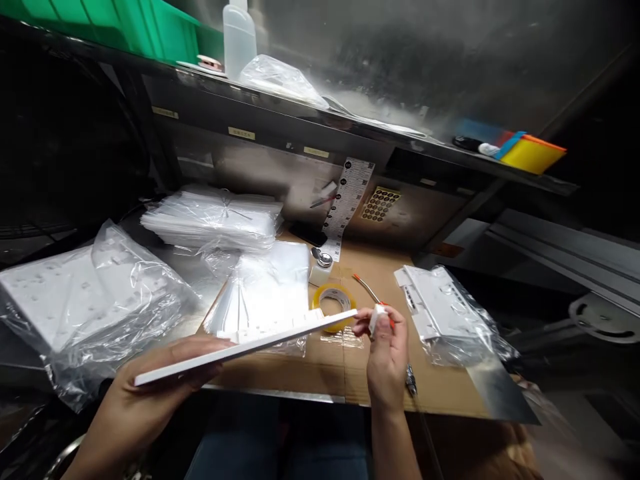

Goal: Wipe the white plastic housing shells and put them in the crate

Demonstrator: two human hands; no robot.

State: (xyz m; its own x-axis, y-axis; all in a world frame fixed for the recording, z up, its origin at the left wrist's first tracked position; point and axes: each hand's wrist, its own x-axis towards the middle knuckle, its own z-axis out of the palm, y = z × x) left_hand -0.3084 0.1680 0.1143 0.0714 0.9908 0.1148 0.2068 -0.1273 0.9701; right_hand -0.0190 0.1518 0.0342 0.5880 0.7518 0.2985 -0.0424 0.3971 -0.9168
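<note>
My left hand [165,373] grips the near end of a thin white plastic panel [250,343], tilted edge-on toward me, with small raised parts on its far face. Its other end reaches close to my right hand [384,347]. Between the thumb and fingers of that hand is a small white piece [379,319], perhaps a folded cloth; its kind is not clear. Behind the hand lies an air blow gun with a thin metal nozzle [369,289], orange parts and a hose coupling [411,381]. A roll of yellow tape [345,299] sits behind the panel's far end.
Clear plastic bags [273,280] and a bagged stack [215,213] lie behind. Bagged white panels stand left [90,287] and right [443,307]. A pump bottle [321,267] is on the cardboard [280,373]. The overhead shelf [300,110] holds a green bin [110,30].
</note>
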